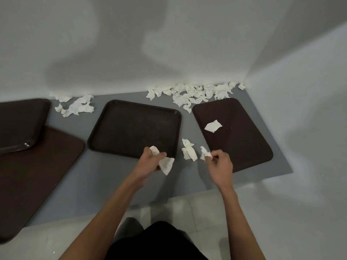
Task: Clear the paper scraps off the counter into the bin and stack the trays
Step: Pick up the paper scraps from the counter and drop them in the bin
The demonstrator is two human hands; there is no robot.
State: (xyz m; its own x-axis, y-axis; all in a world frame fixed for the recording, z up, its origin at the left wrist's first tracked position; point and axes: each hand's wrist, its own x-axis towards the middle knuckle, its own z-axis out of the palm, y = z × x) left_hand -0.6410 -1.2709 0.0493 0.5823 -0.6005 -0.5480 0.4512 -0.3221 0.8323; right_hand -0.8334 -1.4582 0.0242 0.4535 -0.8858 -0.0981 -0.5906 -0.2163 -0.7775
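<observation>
Several dark brown trays lie on the grey counter (105, 177). My left hand (150, 161) grips white paper scraps (166, 164) over the near right corner of the middle tray (131, 126). My right hand (220, 167) pinches a small paper scrap (205, 153) beside the right tray (240, 145), which lies upside down with one scrap (213, 126) on it. A loose scrap (189, 150) lies on the counter between my hands. A pile of scraps (195, 93) lines the back wall, and a smaller cluster (75, 106) sits at the back left.
At the left, a small tray (20, 121) leans on a large flat tray (35, 173). Walls close in behind and on the right. The counter's front edge drops to a pale tiled floor (197, 207). No bin is in view.
</observation>
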